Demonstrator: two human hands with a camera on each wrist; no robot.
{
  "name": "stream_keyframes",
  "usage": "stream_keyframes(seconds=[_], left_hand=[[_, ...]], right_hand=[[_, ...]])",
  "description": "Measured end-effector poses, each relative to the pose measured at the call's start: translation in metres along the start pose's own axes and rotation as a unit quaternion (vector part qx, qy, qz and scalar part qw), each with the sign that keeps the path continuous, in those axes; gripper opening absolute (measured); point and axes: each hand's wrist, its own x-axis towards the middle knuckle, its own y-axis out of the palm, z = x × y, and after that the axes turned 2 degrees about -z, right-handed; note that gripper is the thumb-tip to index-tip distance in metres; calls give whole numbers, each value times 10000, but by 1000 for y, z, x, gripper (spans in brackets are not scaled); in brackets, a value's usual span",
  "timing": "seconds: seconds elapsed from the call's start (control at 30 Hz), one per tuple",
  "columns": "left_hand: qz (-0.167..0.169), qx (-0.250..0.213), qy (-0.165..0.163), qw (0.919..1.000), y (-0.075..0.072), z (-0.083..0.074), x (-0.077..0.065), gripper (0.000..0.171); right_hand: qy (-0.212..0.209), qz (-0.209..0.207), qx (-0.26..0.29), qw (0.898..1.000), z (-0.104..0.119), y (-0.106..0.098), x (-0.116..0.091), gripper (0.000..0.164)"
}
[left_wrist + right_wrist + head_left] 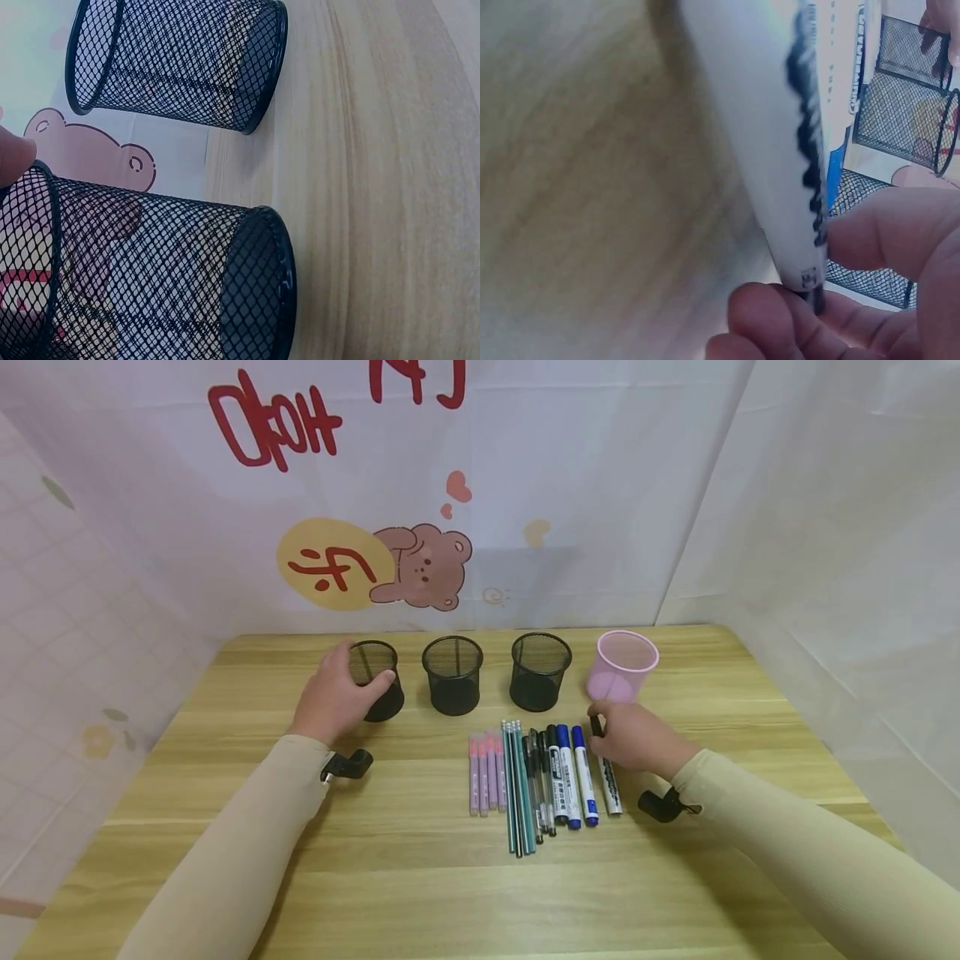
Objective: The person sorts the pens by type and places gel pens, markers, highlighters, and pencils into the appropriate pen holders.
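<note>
A white cloth (600,468) printed with red characters and a brown bear (431,568) hangs behind and beside a pale wood-grain desk (390,893). Over the desk reach two arms in cream sleeves (240,843), a small black device (349,765) at each wrist. The left hand (330,700) grips the rim of the leftmost black wire-mesh cup (388,703), its thumb on the near right side. The right hand (636,739), just in front of the pink mesh cup (611,685), pinches the black-capped end of a white marker with a black pattern (611,789), at the right end of the row of writing tools; whether the marker's lower end touches the desk is hard to tell. Two more black mesh cups (453,693) stand upright between the leftmost cup and the pink one. Among the tools laid side by side, the longest are slim teal and dark pencils (524,810) with white ends. To their right lie clear black-capped pens (536,777), a white marker with a black cap (559,785) and two white markers with blue caps (585,777); to their left, short purple pens with pink tops (483,781).
</note>
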Motion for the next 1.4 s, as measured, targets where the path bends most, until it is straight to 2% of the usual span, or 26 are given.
stream_keyframes(seconds=[0.37,0.57,0.83,1.1,1.27,1.4], left_hand=[[46,-13,-119,9999,0,-1,-1,105],[20,-36,-138,9999,1,1,-1,106],[-13,-69,-151,9999,2,0,-1,105],[-50,-57,-129,9999,3,1,0,105],[-62,-68,-118,9999,3,0,0,104],[-63,-104,-131,9998,3,0,0,103]], right_hand=[[25,-542,578,9969,6,-4,-3,45],[-217,-915,755,9927,16,-13,-4,42],[-594,-1498,1063,9812,38,-25,-4,46],[-930,-2071,1786,9574,64,-29,0,41],[-1094,-2246,2446,9369,78,-28,7,41],[-1223,-2579,2841,9153,89,-25,14,41]])
